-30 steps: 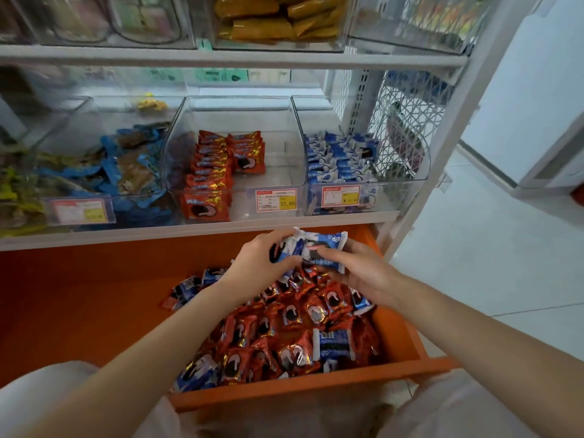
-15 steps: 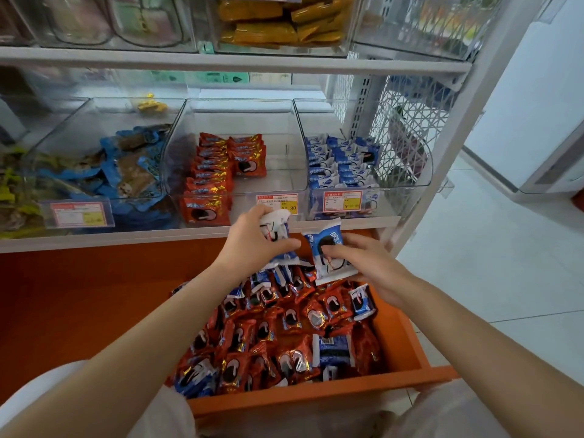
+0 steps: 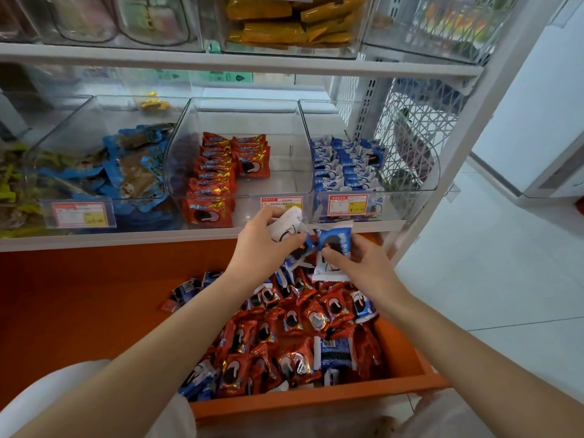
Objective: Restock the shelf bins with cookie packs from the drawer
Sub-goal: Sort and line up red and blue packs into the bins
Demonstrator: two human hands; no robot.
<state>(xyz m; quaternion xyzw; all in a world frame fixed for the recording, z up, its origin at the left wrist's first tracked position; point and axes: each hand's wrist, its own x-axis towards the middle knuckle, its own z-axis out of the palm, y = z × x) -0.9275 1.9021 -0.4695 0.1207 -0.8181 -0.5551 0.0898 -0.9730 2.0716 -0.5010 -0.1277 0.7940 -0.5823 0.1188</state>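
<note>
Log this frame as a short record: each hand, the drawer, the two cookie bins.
left hand: grips white-backed pack over the drawer
right hand: pinches blue pack
drawer: open, heaped with loose packs, red and blue
middle bin: red packs at left, right side bare
right bin: blue packs in rows

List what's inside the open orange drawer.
In the orange drawer, right side: red foil cookie packs heaped with fewer blue-and-white cookie packs. The heap covers whatever lies beneath.
</note>
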